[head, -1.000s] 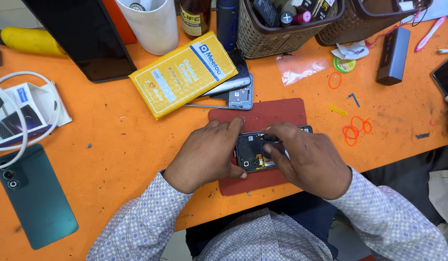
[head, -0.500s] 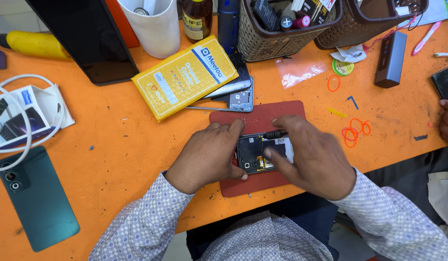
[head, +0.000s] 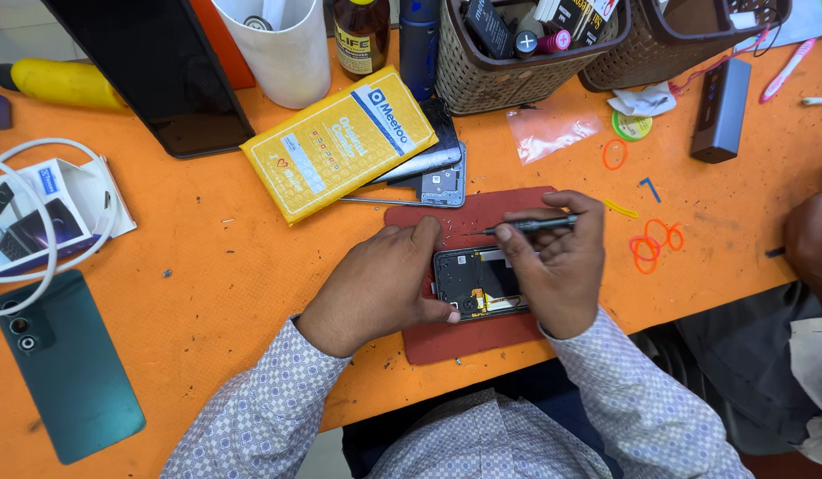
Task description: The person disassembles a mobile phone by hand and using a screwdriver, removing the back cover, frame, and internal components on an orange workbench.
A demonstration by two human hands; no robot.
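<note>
Orange worktop (head: 233,293) carries a dark red rubber mat (head: 468,337); the left hand (head: 375,288) rests flat, fingers loose, steadying an opened black phone chassis (head: 475,282) just right of it, while the right hand (head: 557,266) pinches a slim black screwdriver (head: 522,226) above the chassis

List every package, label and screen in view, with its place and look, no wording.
Flat yellow padded envelope with a blue-and-white label: table centre, above the red mat.
White printed box with phone pictures: left edge, inside a white cable loop.
Large dark glass screen panel, unlit: upper left.
Brown bottle with a dark label: top centre.
</note>
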